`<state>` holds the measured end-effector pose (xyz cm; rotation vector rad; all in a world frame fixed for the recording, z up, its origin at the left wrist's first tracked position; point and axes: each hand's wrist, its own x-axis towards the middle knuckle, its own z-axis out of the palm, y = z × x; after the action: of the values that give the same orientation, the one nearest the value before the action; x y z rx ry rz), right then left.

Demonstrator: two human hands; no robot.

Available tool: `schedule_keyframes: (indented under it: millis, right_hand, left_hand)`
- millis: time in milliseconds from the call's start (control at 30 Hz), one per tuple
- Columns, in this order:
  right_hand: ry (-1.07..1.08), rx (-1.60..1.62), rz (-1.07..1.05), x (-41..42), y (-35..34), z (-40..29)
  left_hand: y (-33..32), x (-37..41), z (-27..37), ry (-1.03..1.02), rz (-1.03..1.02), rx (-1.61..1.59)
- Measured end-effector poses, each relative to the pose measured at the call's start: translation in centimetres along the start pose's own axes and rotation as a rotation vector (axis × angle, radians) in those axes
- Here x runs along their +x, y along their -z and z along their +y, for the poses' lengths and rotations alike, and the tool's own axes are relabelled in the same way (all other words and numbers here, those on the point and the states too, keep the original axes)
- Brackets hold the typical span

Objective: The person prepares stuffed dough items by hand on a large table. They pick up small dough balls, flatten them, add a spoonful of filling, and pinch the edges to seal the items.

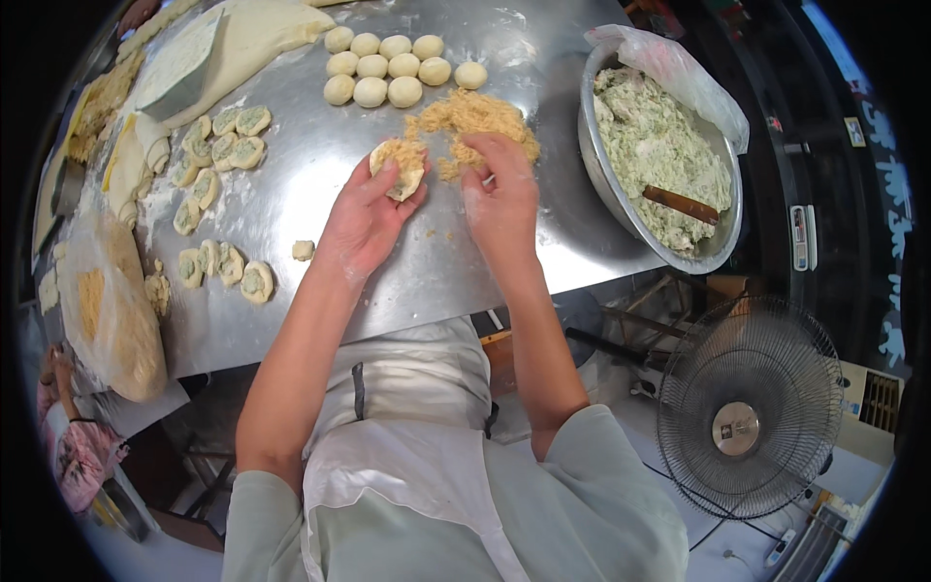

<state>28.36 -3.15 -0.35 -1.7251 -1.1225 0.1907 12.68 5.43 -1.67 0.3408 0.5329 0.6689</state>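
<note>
My left hand [372, 211] cups a round dough wrapper [404, 190] with yellowish crumbly filling [401, 154] on it, the thumb resting on the filling. My right hand [502, 193] is at a pile of the same crumbly filling [473, 113] on the steel table, its fingers bent. Whether any filling is pinched in those fingers cannot be made out. Rows of smooth dough balls [372, 67] sit just beyond the pile. A small dough piece [302, 250] lies left of my left wrist.
Dough pieces with green filling [244, 151] lie at left, near a plastic bag of crumbs [109, 298]. A flour container [178, 87] stands by a dough sheet [273, 29]. At right, a metal bowl [593, 156] holds green filling and a spatula [680, 204]. A fan [749, 378] stands below.
</note>
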Motion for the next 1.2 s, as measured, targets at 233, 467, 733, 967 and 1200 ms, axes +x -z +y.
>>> schedule_keyframes:
  millis: [233, 467, 733, 967, 1200]
  right_hand:
    - [-0.147, 0.309, -0.193, -0.4, -1.5, -1.0]
    - [0.035, 0.19, -0.133, -1.9, -2.5, -1.4]
    - [0.325, -0.207, 0.05, -2.5, -4.6, -2.4]
    - [-0.002, 0.213, -0.135, -1.2, -1.7, -0.6]
    - [0.004, 0.049, -0.534, 0.4, 0.5, -0.6]
  left_hand:
    - [-0.1, -0.6, -0.4, -0.031, -0.037, 0.095]
    - [0.5, -1.0, -0.6, -0.043, 0.009, 0.223]
    - [-0.4, -0.9, -1.2, -0.061, 0.094, 0.234]
    - [-0.5, -0.4, 0.8, -0.036, 0.051, 0.19]
    - [-0.9, -1.1, 0.9, 0.055, -0.01, 0.132]
